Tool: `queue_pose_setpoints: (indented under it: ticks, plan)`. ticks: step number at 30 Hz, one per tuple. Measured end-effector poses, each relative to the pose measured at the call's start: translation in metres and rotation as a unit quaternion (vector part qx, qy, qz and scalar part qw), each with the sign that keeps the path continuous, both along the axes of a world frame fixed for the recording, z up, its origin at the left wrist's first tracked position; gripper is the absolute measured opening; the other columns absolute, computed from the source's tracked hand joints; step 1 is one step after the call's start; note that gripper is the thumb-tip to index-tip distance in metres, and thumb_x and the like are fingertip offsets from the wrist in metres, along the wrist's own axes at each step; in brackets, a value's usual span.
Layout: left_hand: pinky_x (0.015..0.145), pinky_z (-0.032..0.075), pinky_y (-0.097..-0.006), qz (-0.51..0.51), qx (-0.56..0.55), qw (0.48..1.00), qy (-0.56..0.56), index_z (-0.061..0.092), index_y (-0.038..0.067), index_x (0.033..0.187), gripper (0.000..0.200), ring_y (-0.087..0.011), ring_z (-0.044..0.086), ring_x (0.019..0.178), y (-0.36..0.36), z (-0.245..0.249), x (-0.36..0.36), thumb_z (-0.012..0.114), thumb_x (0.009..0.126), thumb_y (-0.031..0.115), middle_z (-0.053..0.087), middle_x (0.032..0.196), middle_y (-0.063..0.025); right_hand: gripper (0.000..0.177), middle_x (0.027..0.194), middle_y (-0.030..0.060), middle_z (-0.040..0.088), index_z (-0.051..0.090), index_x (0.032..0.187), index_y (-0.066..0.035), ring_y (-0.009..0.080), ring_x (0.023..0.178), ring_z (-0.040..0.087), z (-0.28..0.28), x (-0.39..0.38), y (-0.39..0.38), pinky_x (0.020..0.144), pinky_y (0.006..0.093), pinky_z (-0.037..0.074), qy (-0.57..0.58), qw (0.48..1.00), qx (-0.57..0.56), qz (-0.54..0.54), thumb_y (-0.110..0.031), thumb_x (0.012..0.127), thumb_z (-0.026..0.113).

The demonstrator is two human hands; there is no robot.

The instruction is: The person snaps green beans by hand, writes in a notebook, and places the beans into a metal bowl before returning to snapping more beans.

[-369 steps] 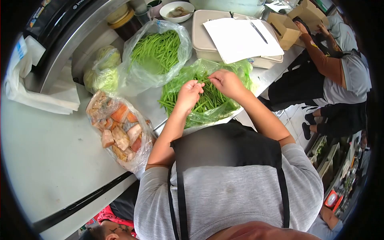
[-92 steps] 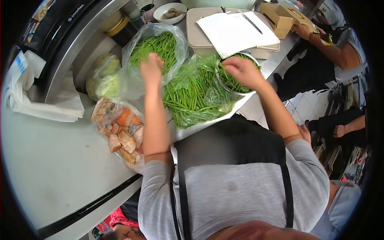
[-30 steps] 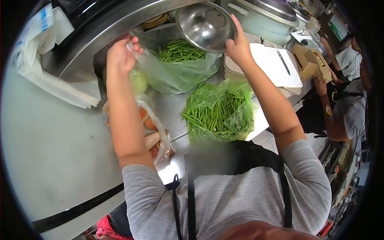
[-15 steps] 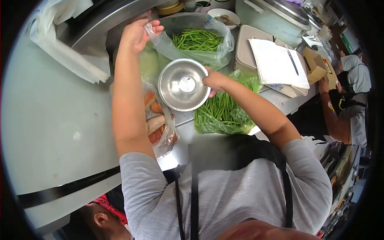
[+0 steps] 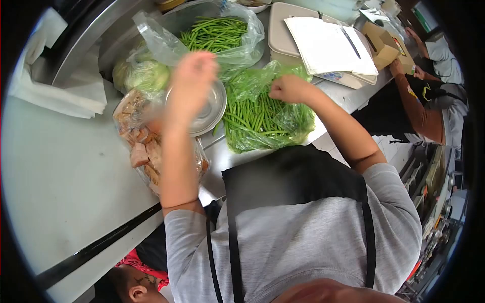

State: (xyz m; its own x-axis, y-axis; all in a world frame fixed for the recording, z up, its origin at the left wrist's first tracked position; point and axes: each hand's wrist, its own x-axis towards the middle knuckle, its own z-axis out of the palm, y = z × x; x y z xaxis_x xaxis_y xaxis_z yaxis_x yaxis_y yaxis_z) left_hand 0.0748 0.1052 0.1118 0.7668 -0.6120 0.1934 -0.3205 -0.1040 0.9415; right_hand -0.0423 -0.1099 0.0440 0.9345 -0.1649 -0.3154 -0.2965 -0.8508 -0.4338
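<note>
My left hand [image 5: 198,68], smeared by motion, is above the steel bowl [image 5: 216,108] and near the front edge of an open clear bag [image 5: 252,38] of green beans [image 5: 214,34]. My left forearm hides part of the bowl. To the right, my right hand [image 5: 292,89] has its fingers curled closed at the plastic of a second bag [image 5: 300,118], over more green beans [image 5: 252,118]. A clear bag of meat pieces [image 5: 139,154] lies left of my left forearm. Behind it sits a wrapped pale green cabbage [image 5: 144,76].
An open notebook [image 5: 323,45] with a pen lies on a beige lidded container [image 5: 283,30] at the back right. White sheets [image 5: 76,93] are at the left. Another person [image 5: 419,101] stands at the right near a cardboard box [image 5: 379,43]; another person's head [image 5: 129,283] shows at lower left.
The bowl has left my right hand and is down on the counter. My left hand has let go of the far bag and come nearer. My right hand has moved to the near bean bag.
</note>
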Motion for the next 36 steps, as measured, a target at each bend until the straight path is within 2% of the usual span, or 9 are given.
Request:
queue_pose_setpoints:
  ticks: [4,7,9,14,16,23,26,30,36]
  plan:
    - [0.083,0.038,-0.0376,-0.018,0.295,0.926,-0.235,0.052,0.005,0.106,0.037,-0.0251,0.048,0.099,-0.046,-0.08,-0.037,0.059,0.075,0.023,0.054,0.1,-0.0155,0.046,0.105,0.0191,0.049,0.05,0.098,-0.001,0.0317,0.09,0.053,-0.017,-0.046,-0.004,0.075,0.0368,0.044,-0.152,0.94,-0.249,-0.175,-0.034,0.068,0.062]
    - [0.09,0.029,-0.0416,0.024,0.461,0.825,-0.324,0.054,0.007,0.105,0.037,-0.0279,0.04,0.109,-0.056,-0.097,-0.04,0.058,0.074,0.027,0.052,0.105,-0.0181,0.062,0.12,0.0216,0.036,0.039,0.112,0.001,0.0381,0.098,0.047,-0.03,-0.068,-0.014,0.081,0.0379,0.042,-0.014,0.956,-0.101,-0.276,-0.033,0.066,0.065]
    - [0.092,0.024,-0.0429,-0.016,0.568,0.756,-0.325,0.057,0.007,0.101,0.033,-0.0276,0.036,0.112,-0.06,-0.1,-0.034,0.054,0.076,0.027,0.055,0.101,-0.0159,0.058,0.108,0.0212,0.047,0.038,0.115,0.0,0.0375,0.1,0.048,-0.055,-0.079,-0.022,0.083,0.0381,0.04,-0.051,0.953,-0.001,-0.299,-0.022,0.068,0.063]
    - [0.089,0.025,-0.0447,-0.001,0.547,0.772,-0.324,0.062,0.009,0.087,0.026,-0.027,0.044,0.105,-0.06,-0.112,-0.01,0.042,0.078,0.022,0.062,0.085,-0.0109,0.042,0.086,0.0139,0.053,0.039,0.111,-0.001,0.0235,0.077,0.053,-0.075,-0.069,-0.029,0.064,0.0303,0.045,-0.165,0.918,0.214,-0.289,0.004,0.07,0.045]
    - [0.087,0.026,-0.0461,0.014,0.527,0.789,-0.317,0.062,0.009,0.085,0.026,-0.0281,0.049,0.099,-0.064,-0.107,-0.011,0.04,0.078,0.022,0.062,0.083,-0.0114,0.035,0.075,0.0046,0.047,0.043,0.101,-0.004,0.0136,0.058,0.044,-0.054,-0.054,-0.011,0.048,0.0252,0.041,-0.18,0.826,0.42,-0.331,0.011,0.07,0.039]
    - [0.086,0.03,-0.0461,0.03,0.429,0.87,-0.242,0.056,0.008,0.098,0.031,-0.0313,0.052,0.093,-0.065,-0.054,-0.022,0.046,0.077,0.029,0.058,0.094,-0.0165,0.03,0.072,0.0036,0.044,0.043,0.096,-0.007,0.0103,0.054,0.04,0.034,-0.076,-0.012,0.044,0.0214,0.034,-0.279,0.643,0.656,-0.279,0.007,0.07,0.037]
    - [0.087,0.031,-0.0437,0.032,0.331,0.897,-0.29,0.052,0.007,0.106,0.039,-0.0312,0.048,0.099,-0.057,-0.054,-0.038,0.053,0.075,0.031,0.053,0.102,-0.017,0.029,0.082,0.0083,0.051,0.044,0.105,-0.005,0.0159,0.065,0.048,-0.008,-0.098,-0.057,0.055,0.0247,0.04,-0.286,0.725,0.514,-0.359,-0.009,0.076,0.047]
    - [0.085,0.036,-0.0396,0.031,0.266,0.925,-0.269,0.052,0.005,0.107,0.041,-0.0325,0.049,0.097,-0.043,-0.061,-0.048,0.056,0.074,0.029,0.054,0.101,-0.0171,0.088,0.12,0.0282,0.039,0.032,0.123,0.006,0.0329,0.111,0.042,-0.047,-0.113,-0.055,0.089,0.0356,0.037,-0.094,0.876,0.243,-0.405,-0.049,0.062,0.064]
    - [0.073,0.043,-0.0424,-0.005,0.388,0.906,-0.168,0.054,-0.001,0.093,0.026,-0.0383,0.054,0.081,0.007,-0.078,-0.067,0.049,0.079,0.02,0.058,0.083,-0.0228,0.068,0.11,0.0225,0.05,0.038,0.118,0.007,0.0281,0.1,0.051,-0.062,-0.082,-0.036,0.084,0.0335,0.041,-0.061,0.911,0.259,-0.315,-0.035,0.07,0.062]
